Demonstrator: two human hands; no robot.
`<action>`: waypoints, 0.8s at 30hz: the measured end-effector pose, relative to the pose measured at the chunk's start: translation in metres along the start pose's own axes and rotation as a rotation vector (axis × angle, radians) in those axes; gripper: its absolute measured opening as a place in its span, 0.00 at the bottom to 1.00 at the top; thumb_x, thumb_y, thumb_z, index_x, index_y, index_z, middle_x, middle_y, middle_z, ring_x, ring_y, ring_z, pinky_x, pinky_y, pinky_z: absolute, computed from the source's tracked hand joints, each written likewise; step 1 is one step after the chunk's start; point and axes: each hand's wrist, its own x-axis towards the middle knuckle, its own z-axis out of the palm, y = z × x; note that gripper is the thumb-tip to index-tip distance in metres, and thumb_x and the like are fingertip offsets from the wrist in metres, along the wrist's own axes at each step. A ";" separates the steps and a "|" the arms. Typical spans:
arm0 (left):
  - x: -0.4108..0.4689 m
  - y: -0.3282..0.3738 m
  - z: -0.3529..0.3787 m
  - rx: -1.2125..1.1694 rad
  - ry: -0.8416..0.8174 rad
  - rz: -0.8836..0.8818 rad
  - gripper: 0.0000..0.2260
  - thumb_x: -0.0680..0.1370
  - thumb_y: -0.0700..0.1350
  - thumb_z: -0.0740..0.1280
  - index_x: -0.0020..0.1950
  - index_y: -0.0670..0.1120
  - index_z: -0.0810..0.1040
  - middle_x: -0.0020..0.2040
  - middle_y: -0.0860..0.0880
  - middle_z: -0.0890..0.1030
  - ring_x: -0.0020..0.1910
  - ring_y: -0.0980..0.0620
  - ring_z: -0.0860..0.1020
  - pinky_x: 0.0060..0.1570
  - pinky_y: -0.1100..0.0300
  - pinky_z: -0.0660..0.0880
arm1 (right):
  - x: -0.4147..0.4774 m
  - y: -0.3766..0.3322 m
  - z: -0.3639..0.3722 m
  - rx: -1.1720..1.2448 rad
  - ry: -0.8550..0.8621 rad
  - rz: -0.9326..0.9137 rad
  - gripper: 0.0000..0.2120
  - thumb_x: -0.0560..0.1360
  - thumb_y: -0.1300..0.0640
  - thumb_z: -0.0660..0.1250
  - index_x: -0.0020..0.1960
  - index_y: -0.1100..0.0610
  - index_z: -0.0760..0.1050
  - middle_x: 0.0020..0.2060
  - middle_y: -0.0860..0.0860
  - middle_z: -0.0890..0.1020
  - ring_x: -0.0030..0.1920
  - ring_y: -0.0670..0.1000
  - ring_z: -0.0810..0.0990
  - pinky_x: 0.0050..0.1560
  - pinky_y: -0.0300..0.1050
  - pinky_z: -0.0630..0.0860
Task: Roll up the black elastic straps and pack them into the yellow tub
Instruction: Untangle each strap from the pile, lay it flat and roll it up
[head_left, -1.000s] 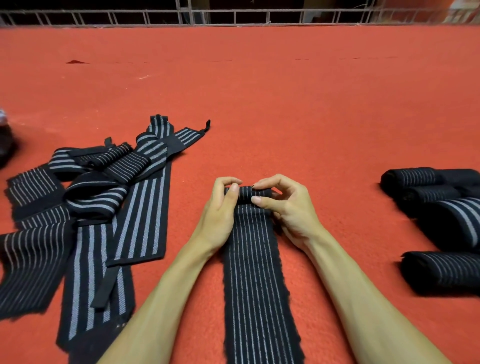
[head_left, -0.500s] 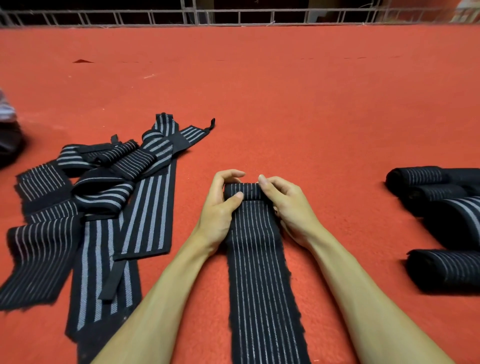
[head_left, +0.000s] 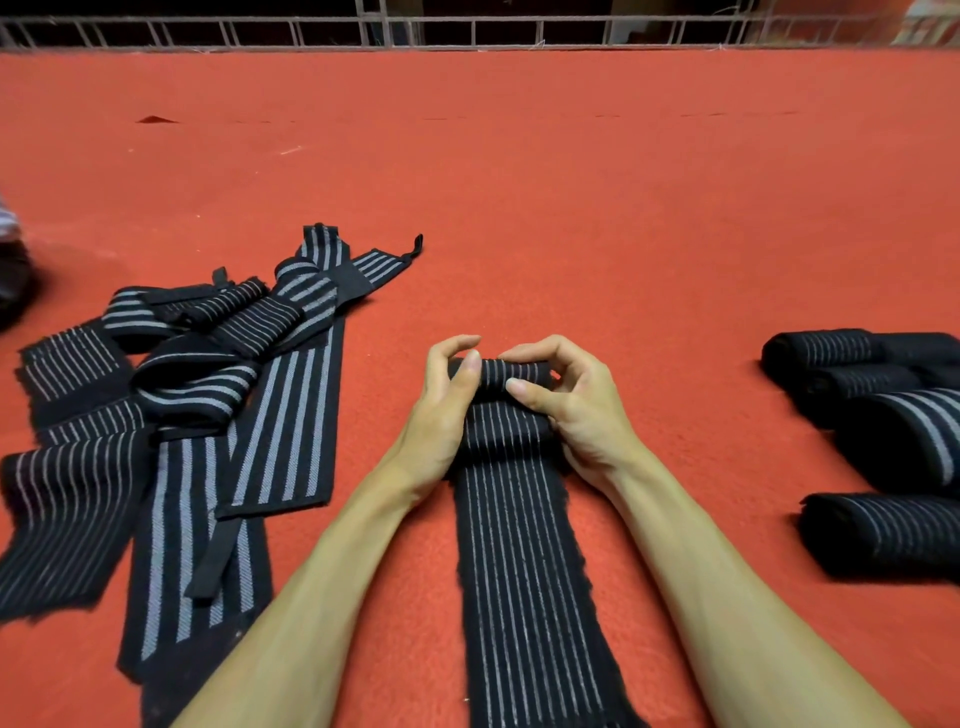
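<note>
Both the left hand (head_left: 441, 410) and right hand (head_left: 576, 410) grip the striped strap's (head_left: 524, 561) rolled far end; its length runs straight away from the person.

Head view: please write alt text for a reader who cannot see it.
The left hand and right hand pinch the rolled far end of a striped black strap on a red mat. To its left lie loose straps, to its right rolls.

Centre strap (head_left: 519, 545), black with thin grey stripes, lies flat lengthwise, far end rolled into small tube. Loose straps (head_left: 280, 415) heaped at left; rolled straps (head_left: 893, 436) grouped at right.
</note>
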 end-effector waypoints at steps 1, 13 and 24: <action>0.000 0.000 0.001 0.012 0.014 -0.002 0.17 0.76 0.61 0.55 0.62 0.58 0.67 0.53 0.54 0.76 0.49 0.63 0.77 0.52 0.62 0.72 | 0.000 0.000 0.000 0.013 -0.003 -0.010 0.12 0.70 0.74 0.69 0.47 0.60 0.76 0.45 0.51 0.81 0.45 0.47 0.80 0.48 0.40 0.78; -0.001 0.001 -0.002 -0.167 0.083 0.062 0.13 0.75 0.45 0.63 0.59 0.46 0.72 0.48 0.50 0.78 0.44 0.58 0.79 0.44 0.63 0.76 | 0.000 -0.004 0.007 0.130 -0.012 0.097 0.13 0.75 0.61 0.66 0.59 0.62 0.75 0.49 0.55 0.79 0.47 0.49 0.79 0.47 0.42 0.78; -0.003 0.003 -0.005 -0.058 0.023 0.103 0.18 0.71 0.40 0.62 0.59 0.54 0.75 0.59 0.49 0.75 0.55 0.55 0.75 0.54 0.60 0.72 | 0.004 0.002 0.009 0.012 0.093 0.177 0.09 0.76 0.55 0.68 0.53 0.60 0.79 0.48 0.59 0.82 0.49 0.55 0.79 0.55 0.56 0.74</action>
